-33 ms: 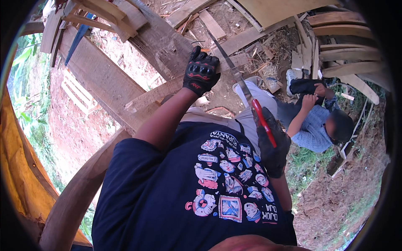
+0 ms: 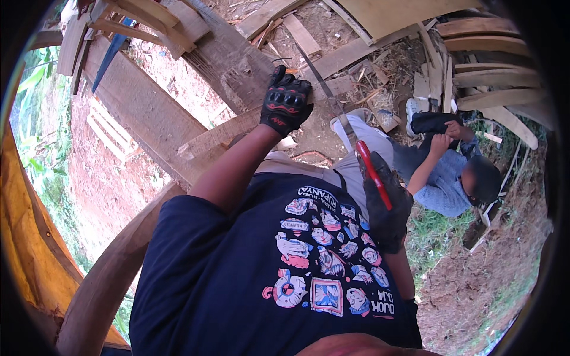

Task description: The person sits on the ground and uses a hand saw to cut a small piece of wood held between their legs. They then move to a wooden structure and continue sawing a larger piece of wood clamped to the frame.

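My right hand [image 2: 389,204], in a dark glove, is closed round the red handle of a hand saw [image 2: 346,121]. Its long, narrow grey blade points up and left, passing over a light wooden plank [image 2: 237,126]. My left hand [image 2: 286,99], in a black glove with red trim, lies over that same plank, left of the blade. Its fingers are curled and the back of the hand faces up; what they close on is hidden. Just beyond its fingertips shows a small orange object [image 2: 291,70], too small to name.
Wide boards [image 2: 142,107] lie at the left, with a blue blade-like object [image 2: 111,56] on them. A person [image 2: 448,178] sits at the right. Curved wood pieces [image 2: 493,77] are stacked at the far right. A wooden post [image 2: 113,279] stands at lower left. Wood scraps litter the ground.
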Tool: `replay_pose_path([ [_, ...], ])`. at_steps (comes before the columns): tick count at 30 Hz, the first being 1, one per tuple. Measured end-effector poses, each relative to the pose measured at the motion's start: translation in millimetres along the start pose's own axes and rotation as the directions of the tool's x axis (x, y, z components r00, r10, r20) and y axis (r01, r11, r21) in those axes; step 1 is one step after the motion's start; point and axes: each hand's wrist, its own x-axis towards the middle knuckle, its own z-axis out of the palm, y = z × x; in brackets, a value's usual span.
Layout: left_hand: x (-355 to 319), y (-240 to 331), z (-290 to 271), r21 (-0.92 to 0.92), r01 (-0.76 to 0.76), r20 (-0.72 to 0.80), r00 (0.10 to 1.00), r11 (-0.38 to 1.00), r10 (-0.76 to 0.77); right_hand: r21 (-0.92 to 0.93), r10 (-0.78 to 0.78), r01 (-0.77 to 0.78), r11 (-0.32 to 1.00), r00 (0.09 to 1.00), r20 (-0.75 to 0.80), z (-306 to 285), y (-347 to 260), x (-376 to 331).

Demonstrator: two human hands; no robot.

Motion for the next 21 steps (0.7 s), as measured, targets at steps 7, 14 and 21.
replay_pose_path([
  [7,-0.9,-0.9,-1.4,0.031,0.005,0.049,0.999,1.0,-0.006,0.003,0.001,-0.001,1.0,0.997,0.076,-14.3,-29.6,31.6],
  [14,-2.3,0.1,0.2,-0.008,0.058,0.078,0.995,0.998,-0.057,0.053,0.023,-0.022,0.998,1.0,-0.009,-16.3,-34.1,59.2],
  [21,0.2,5.3,-2.8,0.058,0.073,0.127,0.989,0.996,-0.08,0.125,0.132,-0.13,0.984,0.991,-0.015,10.5,-8.5,53.1],
])
